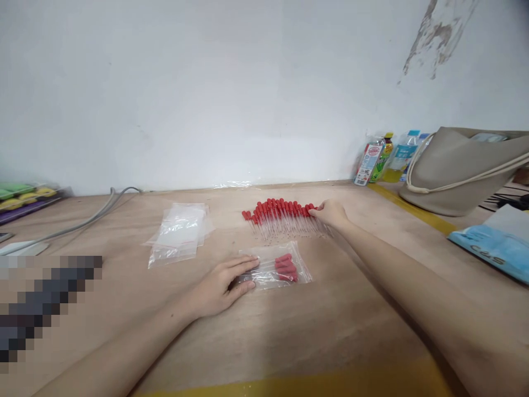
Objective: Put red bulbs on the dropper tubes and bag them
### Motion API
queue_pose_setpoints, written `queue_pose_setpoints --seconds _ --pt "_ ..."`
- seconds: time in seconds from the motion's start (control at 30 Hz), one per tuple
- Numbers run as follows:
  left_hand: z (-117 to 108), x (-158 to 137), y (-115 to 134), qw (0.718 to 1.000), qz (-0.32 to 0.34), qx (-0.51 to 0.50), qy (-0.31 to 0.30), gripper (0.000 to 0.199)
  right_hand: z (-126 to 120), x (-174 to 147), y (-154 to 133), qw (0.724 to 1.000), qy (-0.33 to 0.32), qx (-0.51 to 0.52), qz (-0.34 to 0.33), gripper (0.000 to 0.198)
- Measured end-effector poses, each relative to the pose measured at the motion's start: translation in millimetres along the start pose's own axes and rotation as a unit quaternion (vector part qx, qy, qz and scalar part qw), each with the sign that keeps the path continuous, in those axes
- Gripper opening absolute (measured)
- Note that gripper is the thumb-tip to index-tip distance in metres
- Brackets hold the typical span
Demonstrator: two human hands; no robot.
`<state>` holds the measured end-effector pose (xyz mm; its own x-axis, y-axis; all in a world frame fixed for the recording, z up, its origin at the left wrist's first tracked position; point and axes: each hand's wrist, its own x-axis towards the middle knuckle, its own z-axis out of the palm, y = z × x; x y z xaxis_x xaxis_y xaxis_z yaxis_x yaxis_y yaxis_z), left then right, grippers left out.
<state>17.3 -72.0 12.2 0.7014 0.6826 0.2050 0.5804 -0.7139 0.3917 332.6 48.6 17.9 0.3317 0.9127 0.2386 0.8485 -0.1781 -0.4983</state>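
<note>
My left hand (227, 284) rests with its fingers flat on one end of a clear zip bag (264, 278). Several red-bulbed droppers (286, 267) lie inside that bag, their bulbs toward its right end. Beyond it, a row of many droppers with red rubber bulbs and thin clear tubes (281, 212) is spread on the wooden table. At the row's right end, the thumb and fingers of my right hand (330, 213) pinch a red dropper bulb (311, 208). The tube below that bulb is partly lost among the others.
A loose stack of flat clear zip bags (177, 231) lies to the left. Grey cables (95, 214) run along the far left. Bottles (401, 157), a carton (368, 162), a beige bag (450, 171) and a blue packet (491, 251) stand or lie at the right.
</note>
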Motion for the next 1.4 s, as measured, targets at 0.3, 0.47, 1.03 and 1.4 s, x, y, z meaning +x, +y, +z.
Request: queue_pose_setpoints --seconds 0.3,0.47,1.03,1.4 --pt "0.1 -0.3 -0.1 1.000 0.001 -0.018 0.005 0.041 -10.6 -1.8 -7.0 0.997 0.012 0.070 0.009 0.029" --pt "0.2 0.1 -0.7 1.000 0.004 -0.018 0.008 0.041 -19.9 -31.6 -9.6 0.975 -0.014 0.221 -0.020 0.031" --pt "-1.4 -0.2 -0.4 1.000 -0.016 -0.001 0.001 0.048 5.3 -110.1 -15.2 0.755 -0.134 0.635 0.091 0.018" --pt "-2.4 0.4 1.0 1.000 -0.020 0.007 -0.004 0.049 3.7 -115.5 -9.9 0.814 -0.259 0.518 -0.039 0.029"
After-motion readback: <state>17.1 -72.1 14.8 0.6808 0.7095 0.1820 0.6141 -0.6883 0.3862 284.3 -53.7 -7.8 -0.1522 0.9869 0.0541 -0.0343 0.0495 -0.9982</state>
